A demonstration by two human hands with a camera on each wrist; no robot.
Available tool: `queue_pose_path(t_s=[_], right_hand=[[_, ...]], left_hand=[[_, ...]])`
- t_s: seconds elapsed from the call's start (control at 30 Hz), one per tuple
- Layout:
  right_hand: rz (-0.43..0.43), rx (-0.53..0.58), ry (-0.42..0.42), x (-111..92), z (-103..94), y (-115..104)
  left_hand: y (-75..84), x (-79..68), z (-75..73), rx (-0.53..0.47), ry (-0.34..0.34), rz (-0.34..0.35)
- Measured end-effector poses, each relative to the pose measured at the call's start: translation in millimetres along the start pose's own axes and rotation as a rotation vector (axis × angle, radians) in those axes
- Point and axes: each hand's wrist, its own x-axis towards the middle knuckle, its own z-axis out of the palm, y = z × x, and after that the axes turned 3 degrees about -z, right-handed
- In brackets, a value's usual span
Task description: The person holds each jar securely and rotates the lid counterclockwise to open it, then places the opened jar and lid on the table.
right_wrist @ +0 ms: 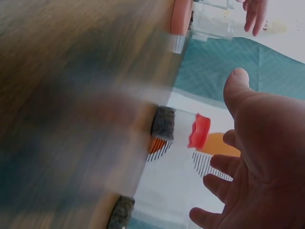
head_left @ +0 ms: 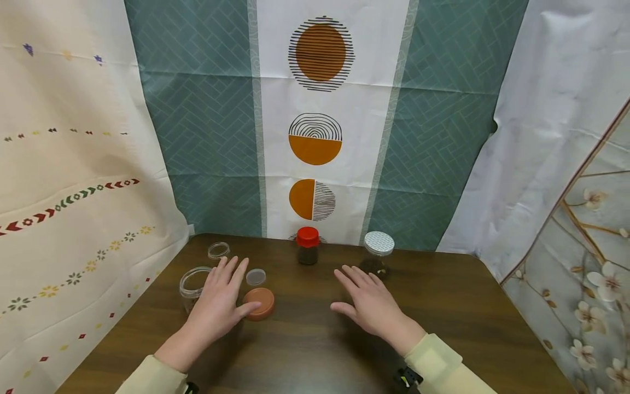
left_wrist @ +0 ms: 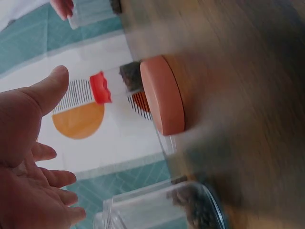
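Note:
With fingers spread and holding nothing, my left hand (head_left: 216,303) hovers over the left of the table. Its fingers overlap a clear open jar (head_left: 187,294) in the head view; dark contents show in that jar (left_wrist: 190,205) in the left wrist view. By the left thumb lies an orange-brown round lid (head_left: 261,304), with a small clear disc (head_left: 256,277) just behind it. My right hand (head_left: 369,303), fingers extended and holding nothing, is held over the right half. Just beyond its fingertips stands a jar with a white patterned lid (head_left: 379,242), dark contents low inside.
At the back middle stands a small jar with a red lid (head_left: 308,237), part filled with dark pieces. A clear ring-shaped piece (head_left: 219,251) is at the back left. The brown wooden table (head_left: 305,350) ends at hanging patterned cloths (head_left: 211,137) behind and on both sides.

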Motion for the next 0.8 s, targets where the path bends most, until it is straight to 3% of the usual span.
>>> queue_pose_path(t_s=[0.3,0.8], right_hand=[[0.032,0.004,0.026,-14,-5.3,12],[0.050,-0.048,0.030,-18,-12.7,26]], left_hand=[[11.7,11.2,13.9,-0.016,-0.028,0.042],[28.7,40.5,34.3,-0.071,-0.126,0.030]])
